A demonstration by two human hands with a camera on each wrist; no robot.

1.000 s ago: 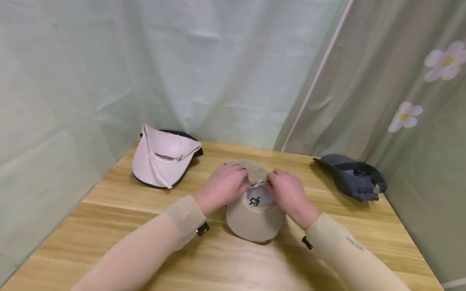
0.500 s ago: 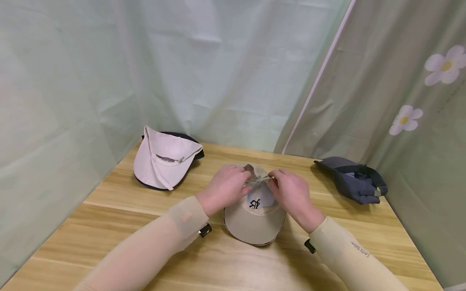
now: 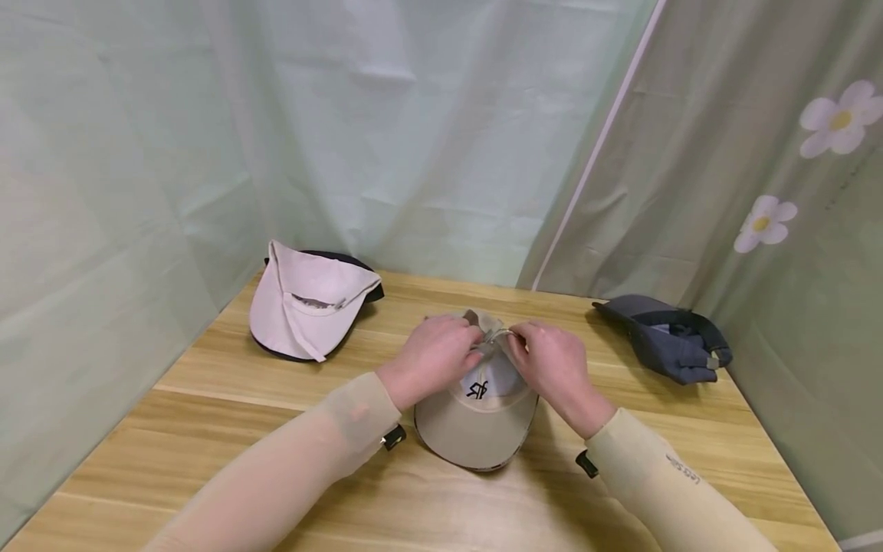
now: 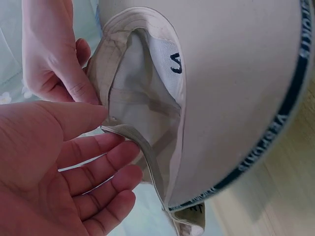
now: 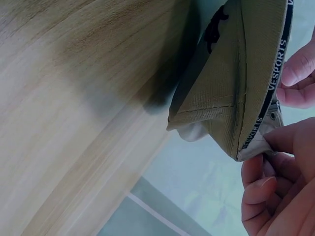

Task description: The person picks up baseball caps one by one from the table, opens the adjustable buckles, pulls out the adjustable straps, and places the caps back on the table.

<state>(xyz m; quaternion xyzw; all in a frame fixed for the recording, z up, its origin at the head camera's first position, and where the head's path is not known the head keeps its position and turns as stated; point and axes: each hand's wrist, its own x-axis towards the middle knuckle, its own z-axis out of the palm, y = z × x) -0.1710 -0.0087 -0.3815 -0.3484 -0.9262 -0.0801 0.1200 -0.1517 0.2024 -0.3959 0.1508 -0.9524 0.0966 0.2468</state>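
A beige baseball cap (image 3: 476, 433) is held in the middle of the table, brim toward me and inside facing up, black lettering on its pale lining. My left hand (image 3: 434, 356) pinches the cap's back edge between thumb and index finger; its other fingers are spread loosely in the left wrist view. Opposite it, my right hand (image 3: 552, 372) pinches the back strap (image 3: 498, 334) near its end. The strap ends come together between the two hands. In the right wrist view, dark trim (image 5: 276, 64) with white letters runs along the cap's edge.
A pale pink cap (image 3: 310, 287) with a black cap (image 3: 375, 293) under it lies at the back left of the wooden table (image 3: 228, 429). A dark blue cap (image 3: 662, 337) lies at the back right. Curtains (image 3: 441, 153) stand around the table.
The beige cap's brim has shifted slightly left and toward me. Both hands have moved a little right, keeping their pinch, and a fold of fabric now shows behind the strap.
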